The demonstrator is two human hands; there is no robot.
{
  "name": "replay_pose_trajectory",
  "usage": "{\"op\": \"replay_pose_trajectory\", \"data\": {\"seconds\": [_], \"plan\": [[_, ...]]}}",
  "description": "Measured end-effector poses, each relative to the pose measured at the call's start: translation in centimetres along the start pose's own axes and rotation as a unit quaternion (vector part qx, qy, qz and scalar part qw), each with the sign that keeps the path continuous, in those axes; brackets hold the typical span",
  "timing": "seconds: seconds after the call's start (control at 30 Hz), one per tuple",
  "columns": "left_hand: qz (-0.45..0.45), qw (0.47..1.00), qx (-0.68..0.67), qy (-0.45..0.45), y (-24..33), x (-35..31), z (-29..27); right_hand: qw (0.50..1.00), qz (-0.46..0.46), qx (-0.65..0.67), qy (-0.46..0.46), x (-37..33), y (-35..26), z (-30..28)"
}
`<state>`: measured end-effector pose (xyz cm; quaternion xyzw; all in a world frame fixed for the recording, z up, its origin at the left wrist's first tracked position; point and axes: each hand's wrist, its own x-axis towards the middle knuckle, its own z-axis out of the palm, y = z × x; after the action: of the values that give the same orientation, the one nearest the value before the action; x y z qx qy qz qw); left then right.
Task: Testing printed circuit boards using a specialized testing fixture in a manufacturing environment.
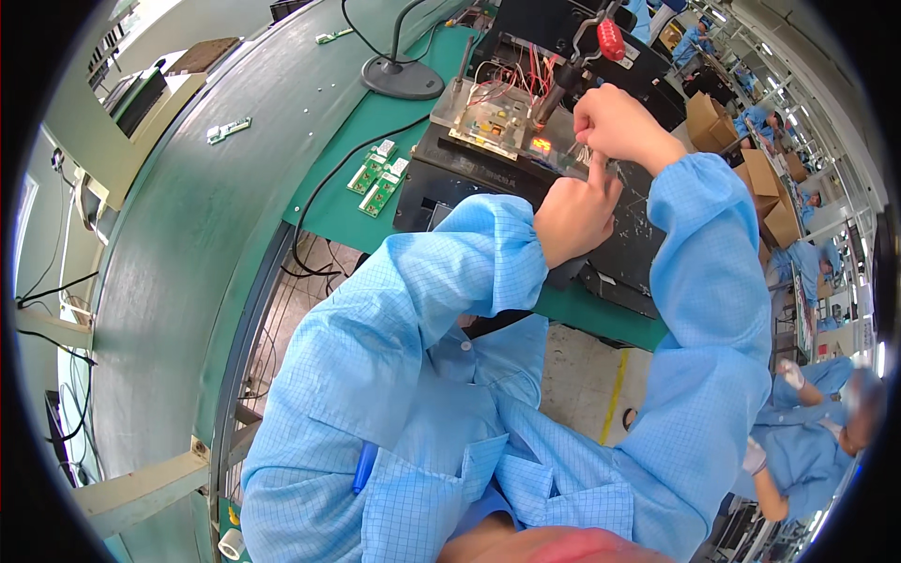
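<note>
My left hand (574, 220) is over the front of a dark test fixture (452, 169), its index finger pointing up and the others curled in. Just beyond that fingertip, my right hand (621, 124) is closed, its fingers bent down at the fixture's top. Whatever small thing lies between the fingers is hidden. To their left, a small display (542, 144) glows orange beside a clear plate (488, 124) with electronic parts under it. A toggle clamp with a red handle (610, 39) rises behind, and red and white wires (540, 68) run at the back.
Several green circuit boards (380, 178) lie on the green mat left of the fixture; another board (229, 129) sits on the long grey-green bench (178, 281). A round black stand base (402, 79) and a black cable (324, 174) are nearby. Co-workers and cardboard boxes (710, 122) appear at right.
</note>
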<state>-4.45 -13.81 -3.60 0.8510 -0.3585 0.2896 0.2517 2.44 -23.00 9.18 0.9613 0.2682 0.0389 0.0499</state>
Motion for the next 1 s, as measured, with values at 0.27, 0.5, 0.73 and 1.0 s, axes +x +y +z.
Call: {"op": "replay_pose_trajectory", "data": {"seconds": [0.27,0.5,0.73,1.0], "plan": [[-0.009,1.0,-0.005,0.02,0.7,-0.3,0.6,0.998,0.03,0.055,0.007,-0.4,0.4,0.1],[-0.011,0.999,-0.009,0.033,0.5,-0.3,0.4,0.998,0.034,0.042,0.015,-0.3,-0.3,0.7],[-0.014,1.0,-0.013,0.023,0.7,-0.2,0.3,0.998,0.038,0.014,0.039,-0.8,-0.6,0.9],[-0.018,0.999,-0.013,0.049,1.0,-0.1,0.2,0.998,0.041,0.024,0.032,-0.8,-0.1,0.7]]}}
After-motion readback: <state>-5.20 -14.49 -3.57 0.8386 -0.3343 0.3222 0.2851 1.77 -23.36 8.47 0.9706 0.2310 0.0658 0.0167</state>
